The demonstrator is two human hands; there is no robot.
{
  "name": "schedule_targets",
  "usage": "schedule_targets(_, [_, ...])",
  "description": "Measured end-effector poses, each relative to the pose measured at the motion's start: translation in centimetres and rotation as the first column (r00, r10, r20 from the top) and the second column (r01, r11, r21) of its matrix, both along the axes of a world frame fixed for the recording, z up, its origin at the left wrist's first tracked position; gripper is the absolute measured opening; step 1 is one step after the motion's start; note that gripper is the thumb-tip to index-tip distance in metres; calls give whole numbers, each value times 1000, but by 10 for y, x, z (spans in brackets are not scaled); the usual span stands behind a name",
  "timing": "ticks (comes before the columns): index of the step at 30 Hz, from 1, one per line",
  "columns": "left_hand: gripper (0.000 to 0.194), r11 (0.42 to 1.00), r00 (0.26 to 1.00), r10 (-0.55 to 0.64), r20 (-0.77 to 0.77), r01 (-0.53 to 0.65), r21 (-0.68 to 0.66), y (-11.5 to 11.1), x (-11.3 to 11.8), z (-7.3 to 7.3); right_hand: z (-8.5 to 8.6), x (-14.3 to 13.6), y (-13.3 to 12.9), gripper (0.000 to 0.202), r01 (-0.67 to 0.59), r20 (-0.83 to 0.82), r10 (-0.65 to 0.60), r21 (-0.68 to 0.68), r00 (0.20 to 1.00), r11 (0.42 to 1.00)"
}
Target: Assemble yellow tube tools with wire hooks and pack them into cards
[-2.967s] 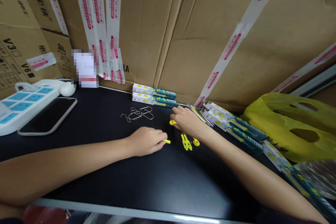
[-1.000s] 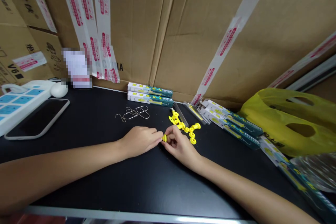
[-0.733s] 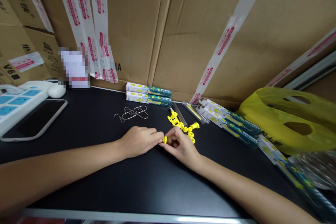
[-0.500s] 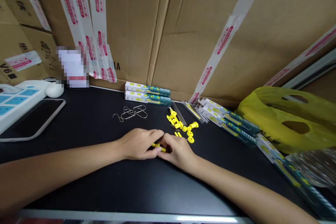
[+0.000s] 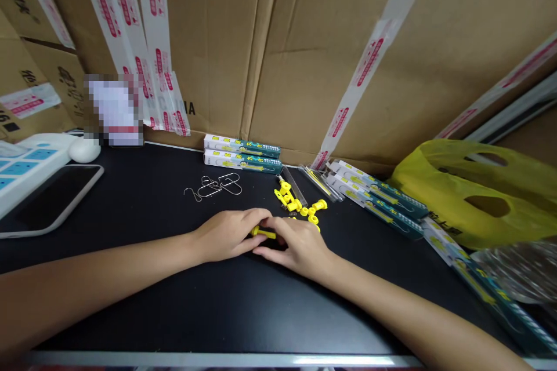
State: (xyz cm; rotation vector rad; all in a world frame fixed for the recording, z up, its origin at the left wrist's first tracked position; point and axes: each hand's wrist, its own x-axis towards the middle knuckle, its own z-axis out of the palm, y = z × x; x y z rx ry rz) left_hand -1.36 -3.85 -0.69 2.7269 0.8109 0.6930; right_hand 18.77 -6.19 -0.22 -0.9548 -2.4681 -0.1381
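My left hand (image 5: 232, 235) is closed on a slim yellow plastic part (image 5: 264, 234) with a wider end, pinched between thumb and fingers. My right hand (image 5: 300, 243) curls round the part's other end, its index finger meeting the left fingers above it. The right thumb sits lower, a little away from the part; the other right fingertips are hidden. Just beyond the right hand lie several loose yellow plastic pieces (image 5: 295, 205) and a small coil spring (image 5: 293, 214). Several bent metal hooks (image 5: 220, 185) rest farther left on the black table (image 5: 209, 307).
Two printed boxes (image 5: 242, 160) are stacked by the cardboard wall (image 5: 209, 40). Clear plastic tubes (image 5: 322, 181), more boxes (image 5: 378, 203) and a yellow plastic bag (image 5: 439, 197) lie to the right. A phone (image 5: 50, 200) and a white power strip (image 5: 26, 156) are at left.
The yellow part has tilted and shows more of its length between my hands. My right thumb has moved down off it, and the right hand now covers some of the loose pieces.
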Motion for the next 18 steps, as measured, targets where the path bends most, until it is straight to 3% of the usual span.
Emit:
schedule_targets(4, [22, 999, 998, 49, -25, -49, -1, 1, 2, 3, 19, 15, 9, 34, 134, -105, -132, 20, 986, 991])
schedule_targets(8, [30, 999, 997, 36, -70, -35, 11, 1, 2, 5, 30, 29, 22, 26, 277, -138, -280, -39, 950, 960])
schedule_targets(13, [33, 1000, 994, 20, -108, -18, 18, 2, 0, 5, 29, 35, 33, 29, 357, -134, -359, -44, 924, 933])
schedule_targets(18, [20, 997, 988, 53, -144, -43, 71, 2, 1, 6, 25, 33, 38, 26, 395, -47, -397, -47, 917, 918])
